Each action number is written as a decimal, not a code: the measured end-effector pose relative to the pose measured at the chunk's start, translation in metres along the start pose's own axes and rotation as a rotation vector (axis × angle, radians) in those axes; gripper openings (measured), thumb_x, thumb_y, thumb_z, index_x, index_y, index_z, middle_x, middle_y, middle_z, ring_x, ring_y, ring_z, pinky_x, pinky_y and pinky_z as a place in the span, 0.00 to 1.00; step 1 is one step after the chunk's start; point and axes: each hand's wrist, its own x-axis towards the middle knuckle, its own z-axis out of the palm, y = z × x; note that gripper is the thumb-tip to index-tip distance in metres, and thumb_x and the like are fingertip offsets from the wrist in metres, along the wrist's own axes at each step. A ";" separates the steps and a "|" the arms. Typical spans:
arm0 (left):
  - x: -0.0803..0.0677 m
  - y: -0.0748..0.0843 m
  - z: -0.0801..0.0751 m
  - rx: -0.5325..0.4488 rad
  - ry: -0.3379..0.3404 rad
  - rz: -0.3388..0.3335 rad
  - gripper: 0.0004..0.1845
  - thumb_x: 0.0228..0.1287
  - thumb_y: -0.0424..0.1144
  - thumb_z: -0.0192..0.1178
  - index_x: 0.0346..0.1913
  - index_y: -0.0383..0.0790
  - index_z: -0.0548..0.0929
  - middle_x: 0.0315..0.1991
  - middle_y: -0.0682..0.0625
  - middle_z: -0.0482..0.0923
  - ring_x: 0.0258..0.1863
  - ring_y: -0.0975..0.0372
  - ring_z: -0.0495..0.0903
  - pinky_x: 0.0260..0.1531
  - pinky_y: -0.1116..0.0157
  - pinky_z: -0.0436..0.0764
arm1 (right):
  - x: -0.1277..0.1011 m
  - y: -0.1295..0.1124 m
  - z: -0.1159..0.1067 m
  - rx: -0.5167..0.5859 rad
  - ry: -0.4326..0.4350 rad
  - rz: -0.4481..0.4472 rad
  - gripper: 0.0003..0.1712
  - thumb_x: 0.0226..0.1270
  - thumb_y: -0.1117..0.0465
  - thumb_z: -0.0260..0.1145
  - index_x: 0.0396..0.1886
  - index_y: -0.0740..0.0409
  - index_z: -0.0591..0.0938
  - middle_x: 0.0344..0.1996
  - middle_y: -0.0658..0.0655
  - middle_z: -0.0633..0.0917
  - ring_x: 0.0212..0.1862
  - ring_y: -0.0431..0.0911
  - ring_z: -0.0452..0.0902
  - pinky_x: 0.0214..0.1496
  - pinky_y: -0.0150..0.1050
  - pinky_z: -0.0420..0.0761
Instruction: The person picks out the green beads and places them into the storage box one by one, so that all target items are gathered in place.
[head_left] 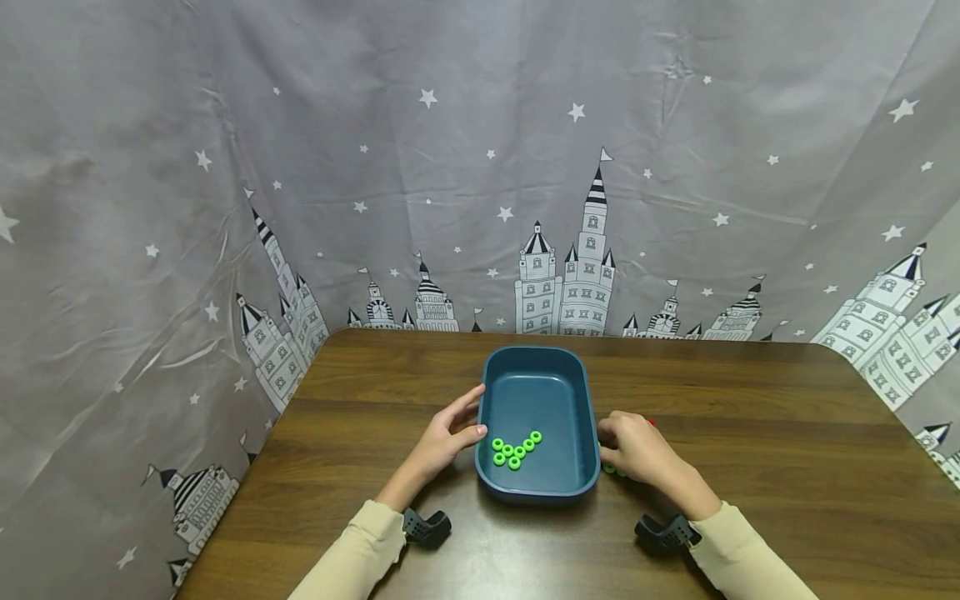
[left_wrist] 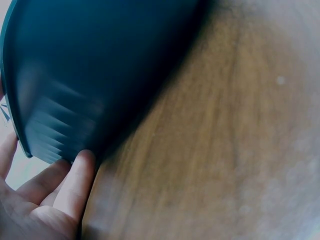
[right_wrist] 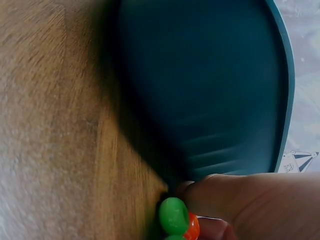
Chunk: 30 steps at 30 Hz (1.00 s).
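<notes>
A dark blue rectangular bin (head_left: 536,404) stands on the table with several small bright green rings (head_left: 519,452) on its floor, grouped toward the near left. My left hand (head_left: 444,437) is at the bin's left side, its fingers (left_wrist: 75,192) touching the outer wall with nothing curled around it. Beside the right wall my right hand (head_left: 637,446) bends downward, thumb close to the bin. Next to that thumb is a green ring (right_wrist: 172,216), with an orange-red piece (right_wrist: 193,227) behind it. The right hand's other fingertips are mostly hidden, so whether they pinch anything is unclear.
The brown wooden table (head_left: 360,375) reaches back to a grey curtain (head_left: 450,167) printed with castles and stars. A bit of red (head_left: 652,423) shows behind the right hand. Each wrist wears a black band (head_left: 427,529).
</notes>
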 end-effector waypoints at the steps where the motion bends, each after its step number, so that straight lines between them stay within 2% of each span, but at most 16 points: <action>1: 0.000 0.000 0.000 0.003 0.000 0.002 0.36 0.72 0.32 0.59 0.80 0.37 0.59 0.73 0.26 0.64 0.69 0.35 0.71 0.59 0.62 0.83 | 0.000 0.000 0.000 0.001 0.000 -0.001 0.06 0.58 0.60 0.76 0.26 0.51 0.85 0.24 0.46 0.79 0.29 0.36 0.70 0.29 0.31 0.72; 9: -0.001 0.001 0.001 0.009 0.003 0.003 0.36 0.71 0.33 0.59 0.79 0.37 0.59 0.73 0.26 0.63 0.70 0.35 0.70 0.60 0.60 0.83 | 0.000 0.001 -0.002 0.005 0.011 -0.004 0.02 0.58 0.62 0.74 0.30 0.53 0.88 0.28 0.48 0.84 0.32 0.39 0.77 0.33 0.35 0.79; 14: -0.001 0.002 0.001 0.024 0.007 0.000 0.36 0.72 0.33 0.60 0.79 0.38 0.60 0.73 0.27 0.64 0.70 0.35 0.71 0.61 0.58 0.82 | 0.002 0.003 -0.007 0.026 0.011 0.004 0.04 0.58 0.65 0.73 0.34 0.58 0.89 0.29 0.51 0.88 0.32 0.39 0.81 0.34 0.37 0.82; 22: 0.000 0.002 0.001 0.016 0.008 -0.003 0.36 0.71 0.33 0.59 0.79 0.37 0.59 0.73 0.26 0.64 0.69 0.35 0.71 0.60 0.58 0.83 | 0.007 0.005 -0.020 0.090 0.032 0.030 0.05 0.59 0.68 0.71 0.36 0.62 0.89 0.24 0.50 0.87 0.27 0.36 0.79 0.28 0.31 0.79; 30: 0.000 0.002 0.001 0.009 0.006 -0.008 0.37 0.71 0.33 0.59 0.80 0.37 0.59 0.73 0.26 0.64 0.69 0.34 0.71 0.59 0.58 0.83 | 0.009 0.004 -0.030 0.091 0.066 0.026 0.06 0.60 0.68 0.70 0.37 0.61 0.89 0.26 0.50 0.88 0.28 0.36 0.79 0.29 0.31 0.79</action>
